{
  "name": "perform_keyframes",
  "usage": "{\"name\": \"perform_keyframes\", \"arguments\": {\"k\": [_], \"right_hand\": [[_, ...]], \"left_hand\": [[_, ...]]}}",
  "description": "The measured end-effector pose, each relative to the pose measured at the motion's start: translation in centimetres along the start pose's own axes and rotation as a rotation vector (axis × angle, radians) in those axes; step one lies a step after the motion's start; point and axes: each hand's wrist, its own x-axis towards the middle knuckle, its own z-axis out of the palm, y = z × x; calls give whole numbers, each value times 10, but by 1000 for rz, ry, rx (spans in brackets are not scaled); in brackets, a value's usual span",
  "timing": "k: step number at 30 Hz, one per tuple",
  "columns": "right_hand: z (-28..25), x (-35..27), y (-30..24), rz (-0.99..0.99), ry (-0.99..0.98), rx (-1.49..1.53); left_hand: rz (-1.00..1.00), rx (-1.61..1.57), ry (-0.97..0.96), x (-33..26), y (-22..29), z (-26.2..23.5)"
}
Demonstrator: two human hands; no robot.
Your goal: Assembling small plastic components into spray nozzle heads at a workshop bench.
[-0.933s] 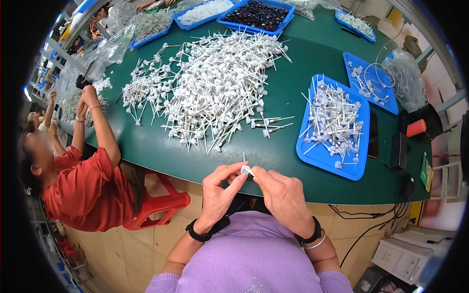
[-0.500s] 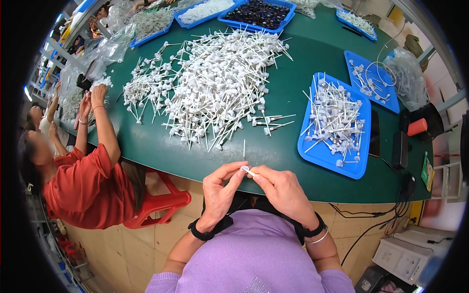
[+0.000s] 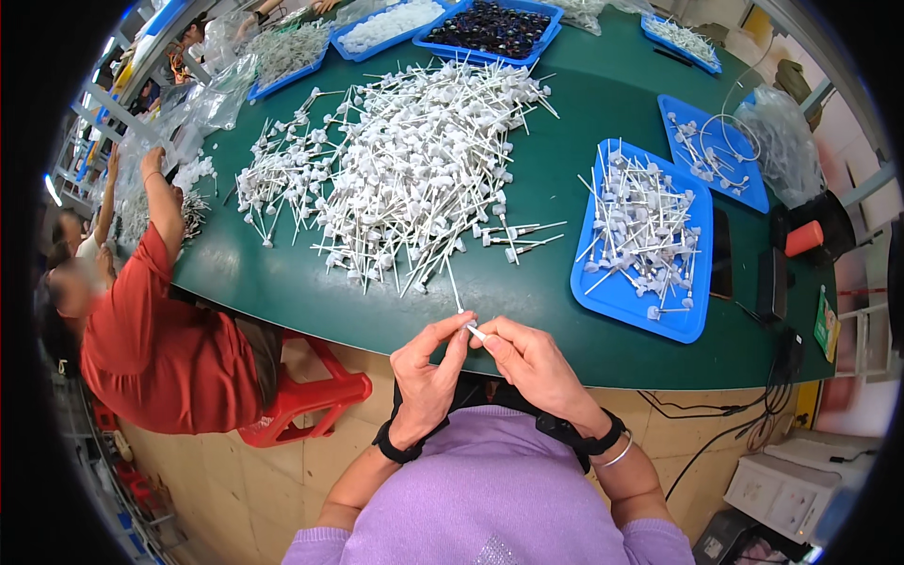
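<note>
At the green table's [image 3: 527, 311] near edge, my left hand [image 3: 426, 377] pinches a thin white stick piece [image 3: 455, 287], its shaft pointing away from me. Closed fingers of my right hand [image 3: 546, 372] hold a small white pointed thing [image 3: 476, 332], whose tip meets the piece at my left fingertips. Most of that thing is hidden by my right fingers, so its kind cannot be made out. Beyond my hands lies a large heap of white stick pieces [image 3: 405, 169] with whitish heads. On the right, a blue tray [image 3: 680, 325] holds more of these pieces.
Behind it are another blue tray [image 3: 749, 193] with a few pieces and a clear plastic bag [image 3: 782, 141]. A dark phone-like slab [image 3: 721, 254] and black cup [image 3: 829, 231] stand right. Far back, a blue tray [image 3: 537, 49] holds dark beads. A red-shirted co-worker [image 3: 179, 348] sits left.
The stick piece in my left hand now tilts to the left; before, it stood nearly straight. The co-worker's arm has reached farther over the table, and the body has leaned.
</note>
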Motion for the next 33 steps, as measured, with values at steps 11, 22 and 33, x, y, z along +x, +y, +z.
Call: {"name": "perform_keyframes", "arguments": {"k": [11, 22, 33], "right_hand": [[10, -9, -11, -306, 308, -579], [18, -7, -12, -280, 316, -739], [22, -5, -15, -238, 332, -758]], "left_hand": [[-315, -424, 6, 10, 1, 2], [-258, -395, 111, 4, -5, 6], [-189, -270, 135, 4, -6, 8]]}}
